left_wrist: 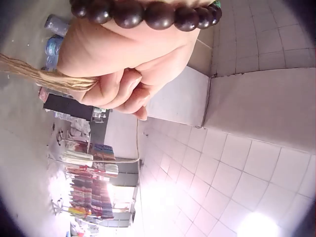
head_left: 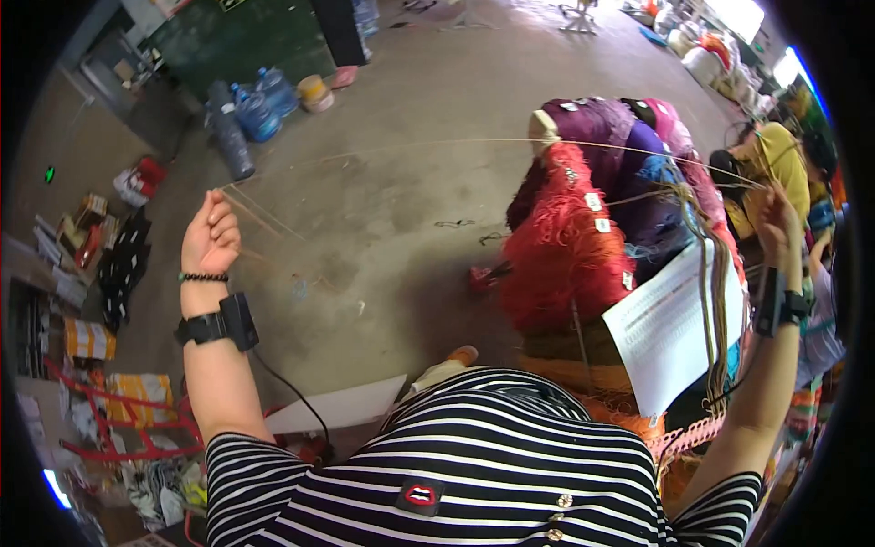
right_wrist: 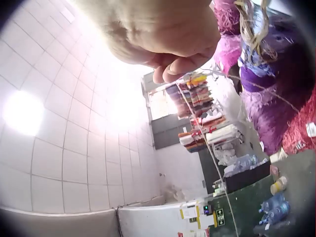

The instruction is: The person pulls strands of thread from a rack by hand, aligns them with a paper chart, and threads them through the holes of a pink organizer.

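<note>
My left hand (head_left: 211,235), at the left with a beaded bracelet on its wrist, has its fingers curled around tan yarn (left_wrist: 44,76). A loose bundle of it leaves the fist in the left wrist view. Far to the right, my right hand (head_left: 777,223) pinches a thin pale strand (right_wrist: 206,140). One long strand spans the gap between the raised hands, passing over hanks of yarn. Nearest the right hand hang red (head_left: 556,264), purple (right_wrist: 266,116) and pink hanks with small white tags. Brown and tan strands (head_left: 711,301) drape down over a printed white sheet (head_left: 661,333).
Blue water bottles (head_left: 257,117) and a yellow-white tub (head_left: 315,94) stand on the floor ahead. A person in yellow (head_left: 782,169) is close by on the right. At the lower left are a red metal frame (head_left: 128,447) and taped boxes (head_left: 141,398).
</note>
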`<action>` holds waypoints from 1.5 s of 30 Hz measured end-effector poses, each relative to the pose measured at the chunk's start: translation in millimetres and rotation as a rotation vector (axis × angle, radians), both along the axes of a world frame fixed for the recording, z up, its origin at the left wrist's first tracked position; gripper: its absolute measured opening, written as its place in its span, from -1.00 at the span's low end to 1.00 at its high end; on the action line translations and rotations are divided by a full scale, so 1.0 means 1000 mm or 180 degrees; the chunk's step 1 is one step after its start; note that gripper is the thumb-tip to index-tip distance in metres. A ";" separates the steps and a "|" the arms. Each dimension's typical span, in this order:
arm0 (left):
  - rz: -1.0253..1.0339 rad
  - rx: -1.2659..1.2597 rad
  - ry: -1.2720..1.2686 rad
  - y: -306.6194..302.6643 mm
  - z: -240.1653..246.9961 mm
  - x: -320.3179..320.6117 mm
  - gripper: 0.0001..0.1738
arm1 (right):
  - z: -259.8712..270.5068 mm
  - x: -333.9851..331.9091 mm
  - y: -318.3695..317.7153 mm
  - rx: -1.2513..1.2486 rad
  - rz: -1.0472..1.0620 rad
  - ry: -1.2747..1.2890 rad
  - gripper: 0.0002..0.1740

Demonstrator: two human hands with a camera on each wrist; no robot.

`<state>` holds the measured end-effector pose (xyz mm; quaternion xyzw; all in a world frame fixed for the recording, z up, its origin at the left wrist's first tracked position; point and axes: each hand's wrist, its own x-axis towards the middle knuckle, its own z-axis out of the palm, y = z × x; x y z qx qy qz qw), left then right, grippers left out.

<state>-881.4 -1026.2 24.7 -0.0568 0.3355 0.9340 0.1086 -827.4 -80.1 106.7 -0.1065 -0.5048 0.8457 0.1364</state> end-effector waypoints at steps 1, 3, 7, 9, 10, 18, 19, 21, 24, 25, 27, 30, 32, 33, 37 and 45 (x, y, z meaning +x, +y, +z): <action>0.0141 -0.0040 -0.0051 -0.011 -0.004 -0.002 -0.78 | -0.003 0.004 0.083 0.0368 -0.0100 -0.0057 -0.84; 0.0503 -0.0141 -0.0151 -0.031 -0.010 -0.005 -0.78 | -0.007 0.022 0.165 0.1184 -0.0676 0.0175 -0.77; 0.0921 -0.0768 -0.0333 -0.049 -0.010 -0.005 -0.78 | 0.051 0.047 0.011 0.1497 -0.1894 0.0000 -0.62; 0.0753 -0.1117 -0.0278 -0.025 -0.003 -0.004 -0.78 | 0.067 0.035 -0.127 0.2512 -0.1089 -0.0115 -0.61; 0.0621 -0.1182 -0.0216 -0.006 0.002 -0.003 -0.78 | 0.075 0.030 -0.198 0.2820 -0.0693 -0.0122 -0.61; -0.0409 -0.1092 0.0593 0.127 0.018 0.007 -0.74 | 0.074 0.025 -0.461 0.1400 0.1986 0.0555 -0.60; -0.0501 -0.1043 0.0633 0.144 0.021 0.012 -0.74 | 0.067 0.022 -0.477 0.1290 0.2019 0.0657 -0.60; -0.0644 -0.0908 0.0707 0.176 0.025 0.029 -0.73 | 0.060 0.022 -0.504 0.0834 0.2130 0.0476 -0.64; -0.0863 -0.0641 0.0769 0.217 0.031 0.056 -0.71 | 0.051 0.022 -0.531 0.0143 0.2006 0.0283 -0.70; -0.0895 -0.0617 0.0756 0.230 0.033 0.064 -0.71 | 0.047 0.021 -0.535 0.0059 0.2001 0.0282 -0.71; -0.1068 -0.0508 0.0798 0.246 0.033 0.069 -0.72 | 0.042 0.010 -0.537 -0.0116 0.2004 0.0270 -0.72; -0.1535 -0.0260 0.1026 0.256 0.028 0.061 -0.73 | 0.041 -0.010 -0.528 -0.0151 0.1803 0.0248 -0.75; -0.1906 -0.0092 0.1284 0.254 0.024 0.048 -0.75 | 0.038 -0.025 -0.515 -0.0239 0.1791 0.0308 -0.76; -0.1619 -0.0221 0.1153 0.254 0.022 0.044 -0.75 | 0.037 -0.029 -0.510 -0.0284 0.1795 0.0245 -0.76; -0.0589 -0.0708 0.0813 0.270 0.024 0.054 -0.76 | 0.041 0.004 -0.523 -0.0351 0.2026 0.0139 -0.75; -0.1478 -0.0363 0.0919 0.276 0.044 0.050 -0.76 | 0.038 -0.054 -0.472 -0.0239 0.1384 0.0672 -0.81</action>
